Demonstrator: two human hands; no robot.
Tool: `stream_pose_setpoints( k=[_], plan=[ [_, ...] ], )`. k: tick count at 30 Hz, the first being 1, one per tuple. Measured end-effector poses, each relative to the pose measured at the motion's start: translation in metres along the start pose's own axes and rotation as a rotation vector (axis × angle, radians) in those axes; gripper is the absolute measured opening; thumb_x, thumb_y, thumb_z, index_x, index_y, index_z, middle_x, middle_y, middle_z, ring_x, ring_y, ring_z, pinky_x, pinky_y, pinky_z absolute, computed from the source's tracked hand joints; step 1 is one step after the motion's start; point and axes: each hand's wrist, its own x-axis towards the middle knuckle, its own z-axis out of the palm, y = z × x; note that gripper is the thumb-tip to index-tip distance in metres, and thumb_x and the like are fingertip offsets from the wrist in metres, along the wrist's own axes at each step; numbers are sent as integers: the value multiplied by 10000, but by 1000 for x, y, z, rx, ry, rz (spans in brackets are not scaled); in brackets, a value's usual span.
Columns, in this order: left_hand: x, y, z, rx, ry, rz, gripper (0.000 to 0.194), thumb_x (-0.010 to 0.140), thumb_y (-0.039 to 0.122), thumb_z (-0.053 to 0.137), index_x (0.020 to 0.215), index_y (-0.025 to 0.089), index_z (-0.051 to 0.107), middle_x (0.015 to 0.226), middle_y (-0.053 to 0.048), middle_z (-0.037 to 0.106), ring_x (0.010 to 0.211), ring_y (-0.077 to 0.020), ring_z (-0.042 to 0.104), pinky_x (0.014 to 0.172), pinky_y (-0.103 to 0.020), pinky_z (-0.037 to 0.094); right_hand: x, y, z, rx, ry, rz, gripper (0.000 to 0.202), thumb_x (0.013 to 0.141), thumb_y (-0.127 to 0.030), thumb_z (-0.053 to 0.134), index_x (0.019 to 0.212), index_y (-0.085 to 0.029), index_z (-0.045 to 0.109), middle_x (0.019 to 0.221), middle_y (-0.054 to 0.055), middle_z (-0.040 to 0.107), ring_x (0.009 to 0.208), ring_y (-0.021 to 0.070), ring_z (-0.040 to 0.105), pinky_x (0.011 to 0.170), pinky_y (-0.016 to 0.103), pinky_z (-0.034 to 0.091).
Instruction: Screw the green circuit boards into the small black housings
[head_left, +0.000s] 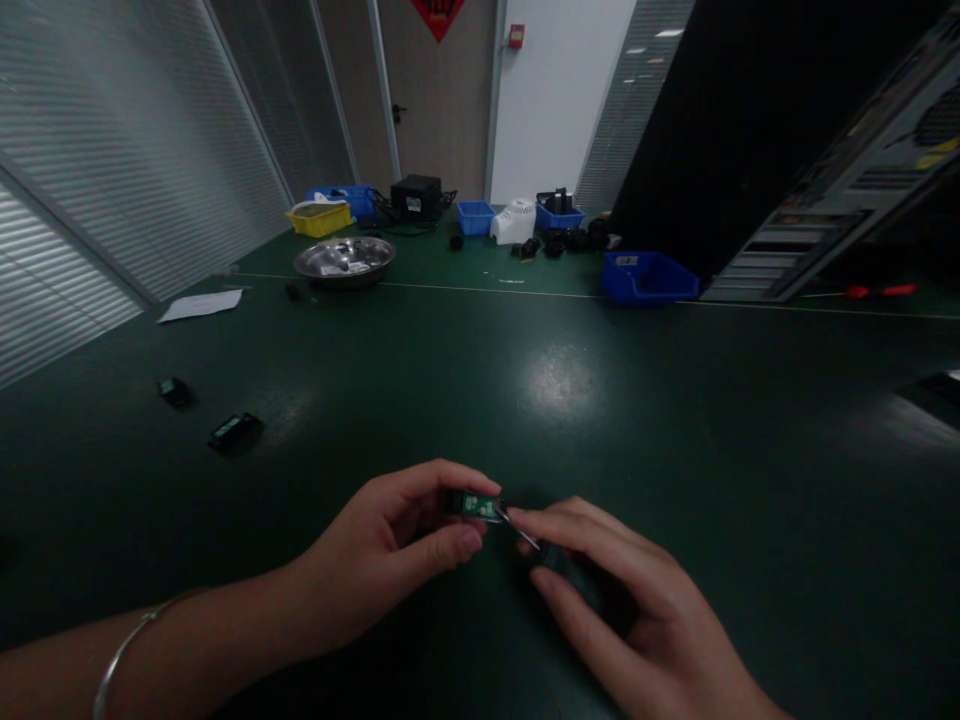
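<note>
My left hand [409, 555] pinches a small black part with a green circuit board [478, 505] between thumb and fingers, above the green table. In my right hand [619, 590] is a screwdriver [551, 555] with a dark handle and a thin metal shaft. Its tip meets the right end of the circuit board, though the exact contact point is too small to make out. Two similar black parts with green boards, one nearer [235, 431] and one farther [174, 391], lie apart on the table to the left.
A metal bowl [345, 262] holding small items stands at the back left, near a white paper [201, 305]. A blue bin [649, 278] sits at the back right. Along the far edge are a yellow basket [321, 219], a black box [416, 197] and a white housing [514, 222].
</note>
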Motion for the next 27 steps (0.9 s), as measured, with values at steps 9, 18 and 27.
stream_pose_setpoints(
  k=[9, 18, 27],
  plan=[
    [0, -1, -1, 30, 32, 19, 216, 863, 208, 650, 1074, 209, 691, 802, 8, 644, 689, -102, 571, 656, -214, 474, -1, 4, 1, -15, -4, 7, 438, 883, -71, 560, 1230, -335, 595, 981, -3, 660, 906, 138, 668, 755, 218, 546],
    [1, -1, -4, -19, -29, 45, 209, 896, 286, 620, 1067, 210, 712, 828, -5, 646, 723, -109, 589, 692, -222, 483, -2, 3, 0, 25, -28, -13, 491, 881, -38, 545, 1257, -352, 578, 1037, -1, 663, 914, 122, 665, 769, 205, 538],
    [4, -6, -9, -66, -63, 48, 200, 897, 248, 617, 1052, 201, 735, 822, -17, 634, 698, -116, 617, 664, -232, 504, 0, 5, 0, 40, -34, -26, 495, 875, -30, 542, 1247, -351, 593, 1007, 4, 653, 897, 132, 662, 750, 224, 541]
  ],
)
